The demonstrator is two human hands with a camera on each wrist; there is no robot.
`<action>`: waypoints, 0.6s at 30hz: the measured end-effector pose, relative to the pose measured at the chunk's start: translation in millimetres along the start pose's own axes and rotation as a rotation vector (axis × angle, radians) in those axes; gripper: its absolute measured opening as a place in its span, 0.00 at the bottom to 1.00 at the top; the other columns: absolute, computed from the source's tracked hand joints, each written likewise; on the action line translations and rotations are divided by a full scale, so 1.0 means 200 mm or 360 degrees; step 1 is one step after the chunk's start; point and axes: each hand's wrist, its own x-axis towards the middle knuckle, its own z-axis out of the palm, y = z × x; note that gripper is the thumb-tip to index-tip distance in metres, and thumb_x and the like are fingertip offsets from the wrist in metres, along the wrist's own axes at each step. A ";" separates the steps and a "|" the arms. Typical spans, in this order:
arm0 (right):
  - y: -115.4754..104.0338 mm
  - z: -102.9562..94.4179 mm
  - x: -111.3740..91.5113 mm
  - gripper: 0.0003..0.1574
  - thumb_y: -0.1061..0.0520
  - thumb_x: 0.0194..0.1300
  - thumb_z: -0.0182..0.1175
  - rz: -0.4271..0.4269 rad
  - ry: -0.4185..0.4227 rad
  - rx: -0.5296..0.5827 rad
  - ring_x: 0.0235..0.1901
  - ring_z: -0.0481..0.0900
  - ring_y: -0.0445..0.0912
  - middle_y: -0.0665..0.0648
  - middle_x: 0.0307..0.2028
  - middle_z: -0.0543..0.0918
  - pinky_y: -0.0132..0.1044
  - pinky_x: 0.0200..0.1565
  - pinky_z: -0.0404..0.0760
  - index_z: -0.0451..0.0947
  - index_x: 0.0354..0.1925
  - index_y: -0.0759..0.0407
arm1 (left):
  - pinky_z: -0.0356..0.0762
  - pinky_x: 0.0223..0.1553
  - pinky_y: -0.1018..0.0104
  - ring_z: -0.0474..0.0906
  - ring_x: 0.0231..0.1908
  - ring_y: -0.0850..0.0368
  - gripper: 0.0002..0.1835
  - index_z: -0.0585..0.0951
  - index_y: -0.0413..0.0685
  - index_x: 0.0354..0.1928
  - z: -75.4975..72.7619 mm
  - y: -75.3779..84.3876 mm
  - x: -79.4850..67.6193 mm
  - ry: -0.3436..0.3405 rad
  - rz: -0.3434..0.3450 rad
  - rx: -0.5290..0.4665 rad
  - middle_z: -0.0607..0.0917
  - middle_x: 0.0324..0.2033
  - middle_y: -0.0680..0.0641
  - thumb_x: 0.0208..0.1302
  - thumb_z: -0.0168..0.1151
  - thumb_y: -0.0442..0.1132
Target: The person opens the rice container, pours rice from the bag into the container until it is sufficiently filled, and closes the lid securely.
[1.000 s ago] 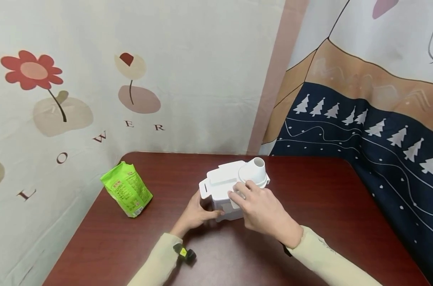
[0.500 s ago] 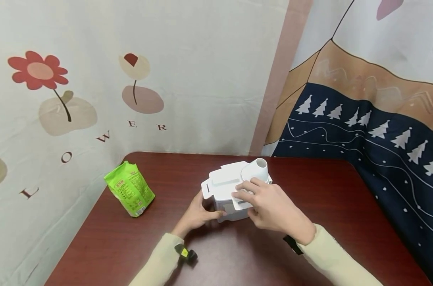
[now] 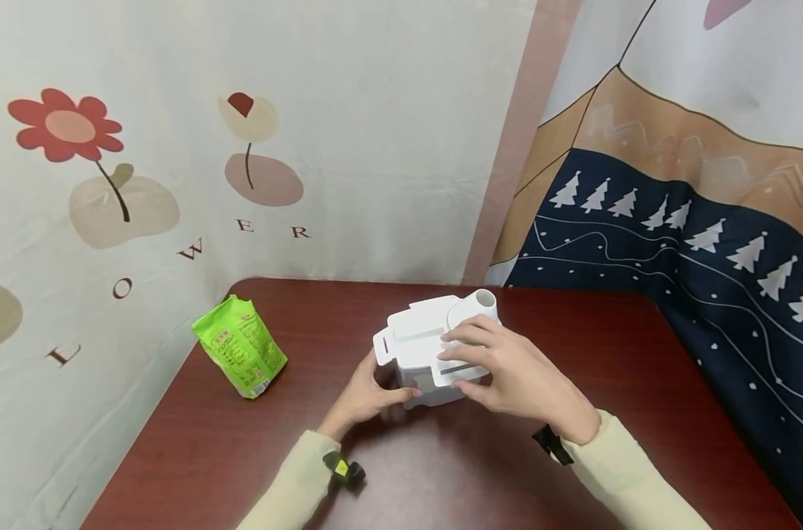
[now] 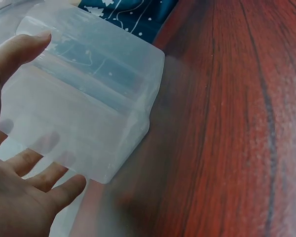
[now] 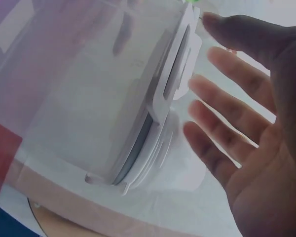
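A translucent plastic storage container [image 3: 434,396] stands on the table under a white lid [image 3: 417,350] with a round spout [image 3: 470,309]. My left hand [image 3: 364,394] grips its near left corner, thumb on the front face. In the left wrist view, fingertips show through the clear wall of the container [image 4: 84,94]. My right hand [image 3: 517,372] hovers over the lid's right part, fingers spread and holding nothing. Its thumb is right at the front latch flap [image 3: 447,374], which sticks outward. In the right wrist view, the slotted latch [image 5: 173,74] lies close to the thumb tip.
At the left of the dark red wooden table [image 3: 434,478] stands a bright green pouch [image 3: 242,350] with printed text. Another latch [image 3: 383,347] projects from the lid's left end. A patterned curtain [image 3: 375,147] hangs behind the table's far edge.
The right hand has shifted a little to the right and its fingers have spread. The front latch flap has swung outward from the container's side. The left hand keeps its grip.
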 end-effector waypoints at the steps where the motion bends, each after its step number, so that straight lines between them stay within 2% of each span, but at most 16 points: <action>1: 0.01 0.00 0.00 0.24 0.52 0.53 0.79 0.0001 0.0032 0.0013 0.59 0.76 0.46 0.50 0.56 0.84 0.41 0.55 0.84 0.87 0.50 0.47 | 0.68 0.70 0.58 0.74 0.63 0.58 0.48 0.69 0.65 0.69 0.00 0.00 0.00 0.0005 -0.0002 0.0007 0.80 0.61 0.57 0.46 0.85 0.43; 5: 0.04 -0.01 0.00 0.25 0.53 0.52 0.79 0.0044 0.0176 0.0058 0.62 0.74 0.50 0.53 0.59 0.83 0.47 0.59 0.83 0.87 0.50 0.48 | 0.67 0.71 0.56 0.74 0.64 0.58 0.49 0.68 0.65 0.70 0.00 0.01 0.00 0.0013 0.0006 0.0023 0.80 0.61 0.57 0.46 0.85 0.44; 9: 0.06 -0.02 0.00 0.26 0.52 0.53 0.79 0.0133 0.0273 0.0077 0.65 0.71 0.51 0.53 0.63 0.80 0.48 0.60 0.82 0.87 0.52 0.47 | 0.68 0.71 0.55 0.74 0.64 0.58 0.50 0.67 0.64 0.71 0.00 0.01 -0.01 0.0035 0.0019 0.0025 0.79 0.62 0.56 0.46 0.85 0.43; 13: 0.08 -0.03 -0.01 0.31 0.52 0.53 0.80 0.0245 0.0315 0.0114 0.67 0.68 0.51 0.53 0.67 0.77 0.48 0.60 0.81 0.85 0.56 0.47 | 0.67 0.72 0.48 0.74 0.65 0.57 0.51 0.66 0.64 0.72 0.01 0.02 -0.02 0.0050 0.0054 -0.0067 0.78 0.63 0.54 0.47 0.84 0.40; 18: 0.12 -0.02 -0.02 0.42 0.54 0.50 0.82 0.0413 0.0292 0.0180 0.68 0.68 0.52 0.56 0.72 0.71 0.52 0.60 0.82 0.79 0.64 0.48 | 0.66 0.73 0.45 0.73 0.67 0.57 0.51 0.65 0.68 0.73 0.02 0.02 -0.04 0.0125 0.0050 -0.0136 0.77 0.64 0.55 0.49 0.84 0.40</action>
